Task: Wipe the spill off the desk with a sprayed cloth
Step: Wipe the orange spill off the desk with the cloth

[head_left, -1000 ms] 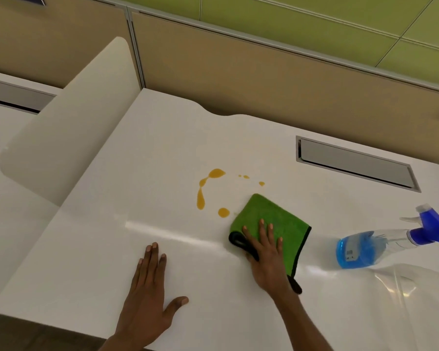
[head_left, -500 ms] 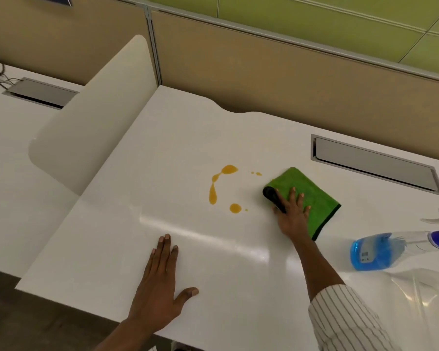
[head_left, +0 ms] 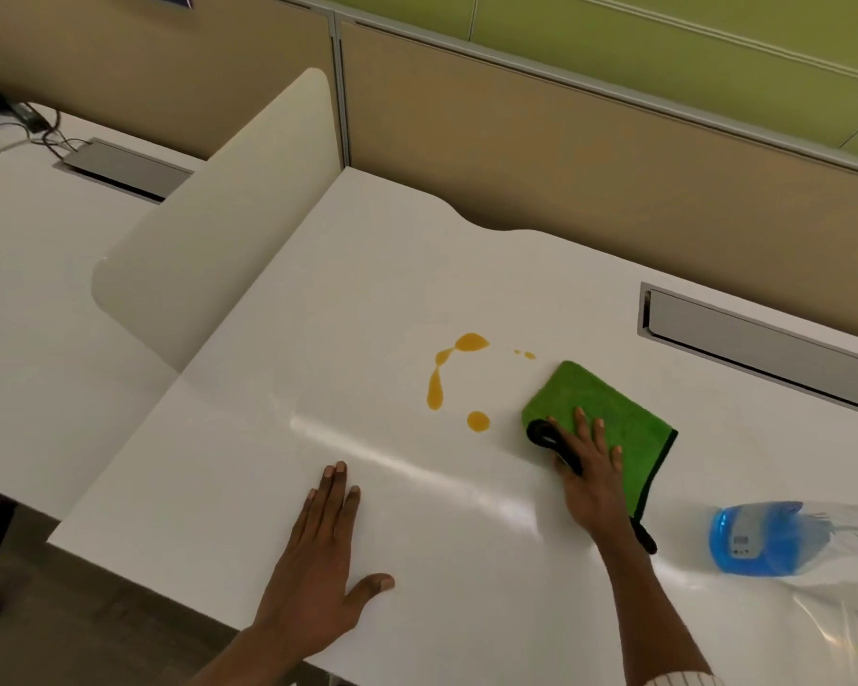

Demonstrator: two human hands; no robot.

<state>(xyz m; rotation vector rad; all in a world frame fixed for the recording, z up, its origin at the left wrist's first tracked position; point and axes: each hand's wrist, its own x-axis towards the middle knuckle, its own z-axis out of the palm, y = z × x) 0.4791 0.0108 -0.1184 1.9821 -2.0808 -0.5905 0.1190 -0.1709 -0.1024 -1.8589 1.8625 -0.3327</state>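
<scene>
Since the earlier frame the cloth [head_left: 600, 413] has slid a little back toward the lower right, so the orange spill [head_left: 437, 383] at centre frame remains almost wholly unwiped; only a few small droplets [head_left: 523, 354] lie just above the cloth's upper edge. Right hand [head_left: 588, 467] lies flat on the near corner of the folded cloth, fingers [head_left: 580, 423] extended and pressing down rather than clenched, a hold that suits pushing the pad across the tabletop [head_left: 268, 487]. Left hand [head_left: 318, 552] rests palm-down at lower centre, fingers spread and grasping nothing, probably to brace the body during the reach. Spray bottle [head_left: 759, 539] lies on its side at the right edge, well clear of the wiping path. Judged from this, the wiping stroke over the main drops is not yet made.
</scene>
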